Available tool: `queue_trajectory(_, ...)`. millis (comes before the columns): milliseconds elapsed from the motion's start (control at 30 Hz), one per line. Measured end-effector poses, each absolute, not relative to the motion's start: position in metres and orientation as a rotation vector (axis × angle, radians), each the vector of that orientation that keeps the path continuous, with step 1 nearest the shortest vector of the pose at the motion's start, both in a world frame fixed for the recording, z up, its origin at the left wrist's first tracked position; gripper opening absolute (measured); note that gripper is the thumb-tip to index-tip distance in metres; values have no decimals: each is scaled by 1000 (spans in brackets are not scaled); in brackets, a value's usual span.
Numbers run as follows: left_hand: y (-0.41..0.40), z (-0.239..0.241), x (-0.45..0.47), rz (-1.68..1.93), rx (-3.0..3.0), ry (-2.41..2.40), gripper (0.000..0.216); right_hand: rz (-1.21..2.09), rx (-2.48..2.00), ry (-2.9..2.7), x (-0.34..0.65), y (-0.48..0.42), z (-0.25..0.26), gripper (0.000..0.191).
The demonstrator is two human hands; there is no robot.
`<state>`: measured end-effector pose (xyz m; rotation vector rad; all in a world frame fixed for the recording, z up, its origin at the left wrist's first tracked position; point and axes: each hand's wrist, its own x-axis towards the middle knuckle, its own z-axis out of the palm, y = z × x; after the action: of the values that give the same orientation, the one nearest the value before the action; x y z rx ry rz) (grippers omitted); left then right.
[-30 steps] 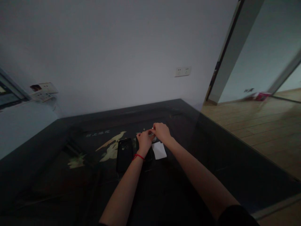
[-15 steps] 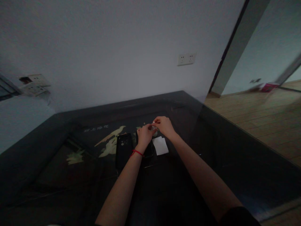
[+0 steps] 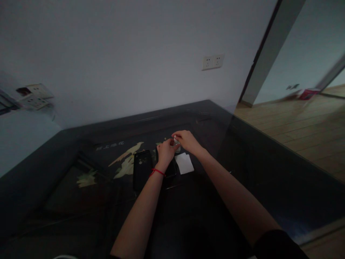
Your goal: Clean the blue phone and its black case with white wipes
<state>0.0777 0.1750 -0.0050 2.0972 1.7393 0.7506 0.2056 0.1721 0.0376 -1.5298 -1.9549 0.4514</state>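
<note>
The right hand (image 3: 188,141) has its thumb and forefinger pressed together on the top of a small pale object (image 3: 176,144). The left hand (image 3: 165,152) closes its fingertips on the same object from the other side, so both hands pinch it between them. The light is dim and the thing is tiny. It may be a little bottle or a cap, and I cannot tell which.

Over the last second the two hands have stayed locked together. The pinch has sunk a little, so the object now sits just above the table (image 3: 242,172) rather than held up clear of it. The work is still fine finger work on that one piece, and nothing has been set down or let go.

A red string (image 3: 157,172) circles the left wrist. Just beside the right wrist lies a white square (image 3: 184,163), flat and untouched as before. Left of the left hand lies a black phone case (image 3: 142,169), near the pale bird inlay (image 3: 129,158). On the wall behind are the wall sockets (image 3: 212,62).
</note>
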Motion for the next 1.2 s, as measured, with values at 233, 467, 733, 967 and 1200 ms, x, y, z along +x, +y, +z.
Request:
queue_trajectory(233,175,-3,79,747,2101,1746,28,407,-1619,-1817,205,176,28,21)
queue_trajectory(467,176,-5,78,733,2101,1750,30,388,-1569,-1814,206,177,31,12)
queue_trajectory(733,176,-5,77,731,2108,1750,29,363,-1482,-1769,203,170,31,10)
queue_trajectory(967,177,-8,77,728,2117,1686,33,384,-1280,-1562,215,166,56,12)
queue_trajectory(1200,179,-10,83,739,2092,1634,33,471,-1185,-1429,237,137,43,24)
